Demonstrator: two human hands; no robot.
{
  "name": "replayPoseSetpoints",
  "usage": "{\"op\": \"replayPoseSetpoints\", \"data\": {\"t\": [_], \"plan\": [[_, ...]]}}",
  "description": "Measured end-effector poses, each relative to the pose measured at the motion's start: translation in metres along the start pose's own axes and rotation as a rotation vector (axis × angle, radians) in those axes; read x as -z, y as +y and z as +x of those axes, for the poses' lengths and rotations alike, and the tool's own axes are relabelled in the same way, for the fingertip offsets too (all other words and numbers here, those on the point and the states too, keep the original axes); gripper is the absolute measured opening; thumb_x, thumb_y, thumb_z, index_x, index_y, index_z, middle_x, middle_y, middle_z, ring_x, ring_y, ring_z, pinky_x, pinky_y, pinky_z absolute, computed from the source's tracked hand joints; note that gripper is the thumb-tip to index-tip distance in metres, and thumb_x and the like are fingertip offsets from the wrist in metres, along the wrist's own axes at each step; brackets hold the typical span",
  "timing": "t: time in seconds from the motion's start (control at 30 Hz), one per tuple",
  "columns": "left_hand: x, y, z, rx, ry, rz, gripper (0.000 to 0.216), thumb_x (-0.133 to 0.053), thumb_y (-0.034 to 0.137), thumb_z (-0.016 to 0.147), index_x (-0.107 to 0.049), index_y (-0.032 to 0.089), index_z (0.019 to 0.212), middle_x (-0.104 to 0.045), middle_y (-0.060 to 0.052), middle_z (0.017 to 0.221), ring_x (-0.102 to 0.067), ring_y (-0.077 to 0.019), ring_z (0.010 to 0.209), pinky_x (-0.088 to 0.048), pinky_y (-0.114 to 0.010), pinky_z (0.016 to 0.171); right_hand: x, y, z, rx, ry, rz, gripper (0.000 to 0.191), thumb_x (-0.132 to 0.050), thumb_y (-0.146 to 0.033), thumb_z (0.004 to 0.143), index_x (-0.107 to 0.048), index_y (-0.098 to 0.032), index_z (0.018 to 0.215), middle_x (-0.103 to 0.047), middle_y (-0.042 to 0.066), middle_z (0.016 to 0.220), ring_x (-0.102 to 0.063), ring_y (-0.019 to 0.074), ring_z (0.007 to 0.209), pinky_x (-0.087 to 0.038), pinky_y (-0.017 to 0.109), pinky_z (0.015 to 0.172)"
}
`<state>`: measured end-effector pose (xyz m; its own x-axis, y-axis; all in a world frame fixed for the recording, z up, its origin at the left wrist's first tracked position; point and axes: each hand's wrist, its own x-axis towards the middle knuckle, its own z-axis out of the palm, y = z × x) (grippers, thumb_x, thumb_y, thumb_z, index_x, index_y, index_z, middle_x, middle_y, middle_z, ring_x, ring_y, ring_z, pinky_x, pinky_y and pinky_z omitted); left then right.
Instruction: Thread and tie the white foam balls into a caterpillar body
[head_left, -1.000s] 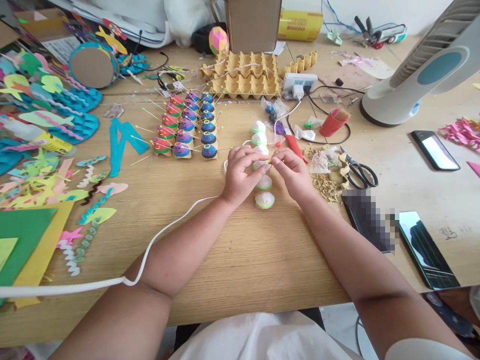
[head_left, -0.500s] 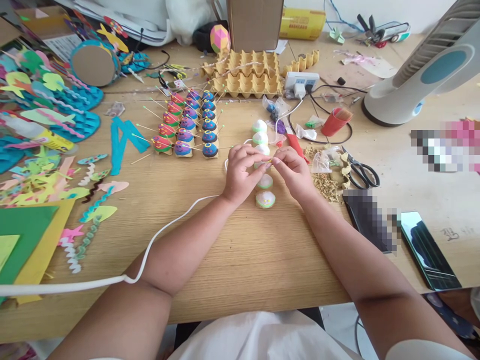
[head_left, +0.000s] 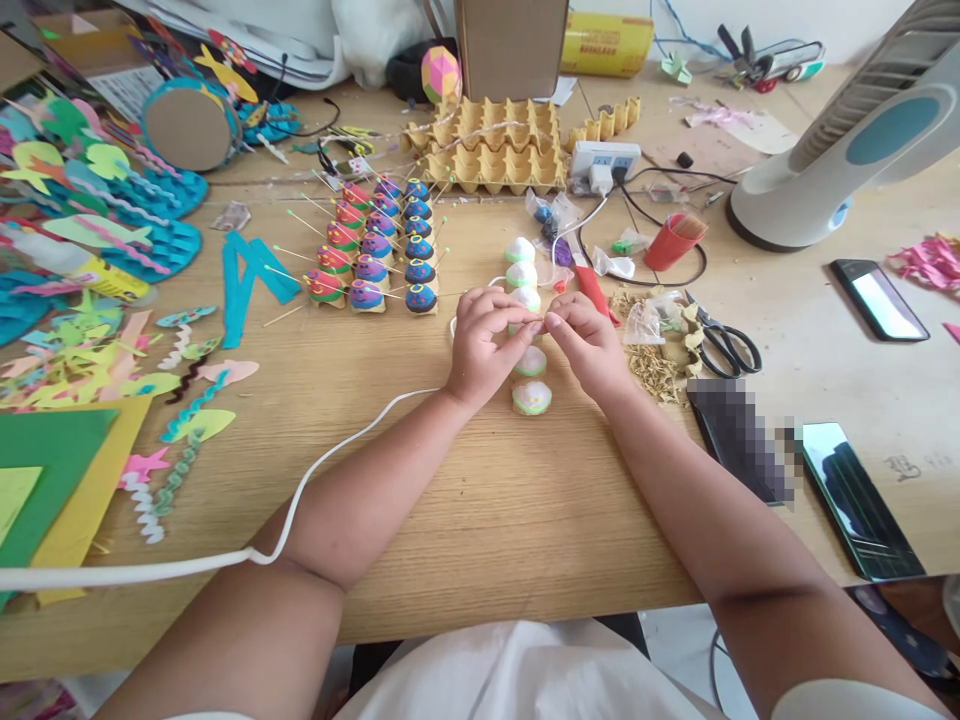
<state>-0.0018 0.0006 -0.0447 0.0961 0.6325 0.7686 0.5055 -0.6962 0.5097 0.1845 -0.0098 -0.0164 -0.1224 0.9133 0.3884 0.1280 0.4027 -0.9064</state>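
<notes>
My left hand (head_left: pixel 487 340) is closed in a pinch, thumb against forefinger, above a row of white, green-rimmed egg-carton domes (head_left: pixel 532 397). Facing it, my right hand (head_left: pixel 583 340) pinches too, its fingertips almost meeting those of the left. Whatever small thing lies between the fingertips is too tiny to make out. Both hands hide the middle of the row. Yellow dots mark the nearest white dome. Left of the hands stand finished rows of painted carton caterpillars, red (head_left: pixel 334 258), purple (head_left: pixel 371 268) and blue (head_left: pixel 420 270), with thin sticks poking out.
A white cable (head_left: pixel 337 455) crosses beside my left arm. To the right lie scissors (head_left: pixel 726 345), a red cup (head_left: pixel 675 243), shredded bits (head_left: pixel 654 372) and a phone (head_left: pixel 859 500). Egg cartons (head_left: pixel 491 165) and a power strip (head_left: pixel 606 160) sit behind. Paper cutouts (head_left: pixel 82 350) cover the left.
Both hands keep almost the same place, fingertips together. A yellow speck seen between them earlier is hardly visible now.
</notes>
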Motion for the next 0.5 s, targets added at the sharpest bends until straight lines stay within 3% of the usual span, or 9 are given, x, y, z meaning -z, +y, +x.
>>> {"op": "replayPoseSetpoints", "data": {"t": [0.2,0.5], "plan": [[-0.0014,0.0017,0.0017,-0.047,0.066,-0.087,0.021,-0.073,0.048,0.108,-0.084,0.031,0.102,-0.08,0.0,0.099,-0.072,-0.0194,0.109,-0.06,-0.043,0.113,0.0013,-0.0001,0.0005,0.001,0.0,-0.034,0.057,-0.074,-0.082,0.091,-0.075,-0.026,0.08,-0.065,0.002,0.09,-0.062,0.02,0.094,-0.052,0.04,0.089],[-0.0003,0.0047,0.0024,-0.004,0.054,-0.088,0.032,-0.068,0.055,0.109,-0.081,0.029,0.094,-0.081,-0.001,0.098,-0.072,-0.0203,0.107,-0.059,-0.043,0.11,0.0002,-0.0029,-0.0002,-0.005,-0.002,-0.021,0.056,-0.074,-0.081,0.092,-0.077,-0.027,0.079,-0.065,0.003,0.09,-0.061,0.021,0.093,-0.053,0.041,0.09]]}}
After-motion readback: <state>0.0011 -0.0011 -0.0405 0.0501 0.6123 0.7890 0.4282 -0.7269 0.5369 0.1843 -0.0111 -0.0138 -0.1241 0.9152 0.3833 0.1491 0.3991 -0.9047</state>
